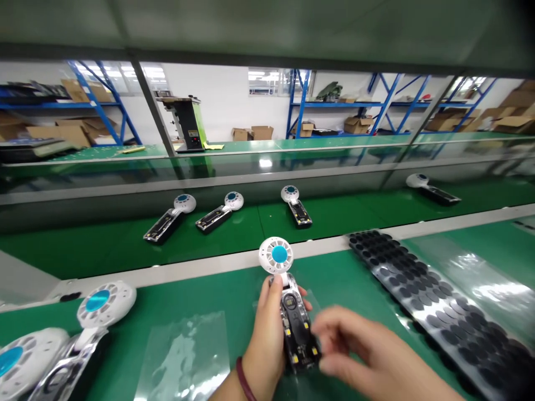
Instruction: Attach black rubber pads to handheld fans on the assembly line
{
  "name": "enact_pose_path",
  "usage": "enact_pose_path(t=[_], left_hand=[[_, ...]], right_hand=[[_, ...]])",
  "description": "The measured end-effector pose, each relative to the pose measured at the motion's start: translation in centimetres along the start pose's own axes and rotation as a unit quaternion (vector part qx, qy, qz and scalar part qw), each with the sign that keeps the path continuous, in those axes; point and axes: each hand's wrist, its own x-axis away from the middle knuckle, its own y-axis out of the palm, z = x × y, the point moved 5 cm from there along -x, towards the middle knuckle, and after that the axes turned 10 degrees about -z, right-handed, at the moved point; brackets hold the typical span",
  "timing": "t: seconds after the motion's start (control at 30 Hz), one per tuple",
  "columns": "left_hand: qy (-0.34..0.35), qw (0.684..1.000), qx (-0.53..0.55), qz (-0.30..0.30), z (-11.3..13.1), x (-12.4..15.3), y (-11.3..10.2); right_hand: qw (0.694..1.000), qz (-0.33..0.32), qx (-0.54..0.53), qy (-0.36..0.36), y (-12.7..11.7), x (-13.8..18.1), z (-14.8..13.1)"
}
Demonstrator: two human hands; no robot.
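Observation:
My left hand (267, 320) grips a small handheld fan (297, 328), its thumb lying along the neck. The fan has a white round head with a blue centre, and a clear and black body showing a small round display and yellow-white parts. Close to the body's lower right side is my right hand (355, 345), fingers curled and blurred by motion. Whether it touches the fan or pinches something cannot be made out. Two similar fans, a nearer one (25, 356) and a farther one (100, 303), lie at the left, the nearer cut off by the frame.
A sheet of round black pads (422, 289) lies at the right beside clear plastic film (476, 267). Another clear film (184, 351) is at the left. Behind the pale rail (234, 259), several fans lie on the green belt (121, 245). An overhead panel (267, 28) spans the top.

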Motion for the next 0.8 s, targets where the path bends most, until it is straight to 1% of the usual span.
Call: enact_pose_path(t=[0.07, 0.1, 0.17, 0.23, 0.33, 0.5, 0.8], left_hand=[[0.018, 1.0, 0.009, 0.008, 0.3, 0.1, -0.1], [0.027, 1.0, 0.008, 0.013, 0.4, 0.2, -0.1], [0.031, 0.999, 0.0, 0.017, 0.6, 0.1, -0.1], [0.011, 1.0, -0.006, 0.015, 0.5, 0.0, -0.2], [-0.011, 0.999, -0.001, 0.031, 0.2, -0.4, -0.6], [-0.057, 0.996, -0.025, 0.071, -0.4, -0.6, -1.3], [-0.058, 0.99, -0.066, 0.107, -0.6, -0.6, -2.3]], right_hand=[[0.999, 0.04, -0.032, 0.013, -1.5, -1.7, -1.1], [0.998, 0.046, -0.029, 0.013, -1.8, -2.4, -1.4], [0.999, 0.047, -0.006, 0.008, -1.9, -3.7, -1.5], [0.999, 0.046, 0.009, 0.006, -1.7, -4.4, -1.3], [0.998, 0.057, -0.008, 0.008, -1.4, -4.6, -0.9], [0.995, 0.087, -0.038, 0.019, -1.3, -4.4, -0.6], [0.995, 0.088, -0.032, 0.018, -1.0, -4.5, -0.7]])
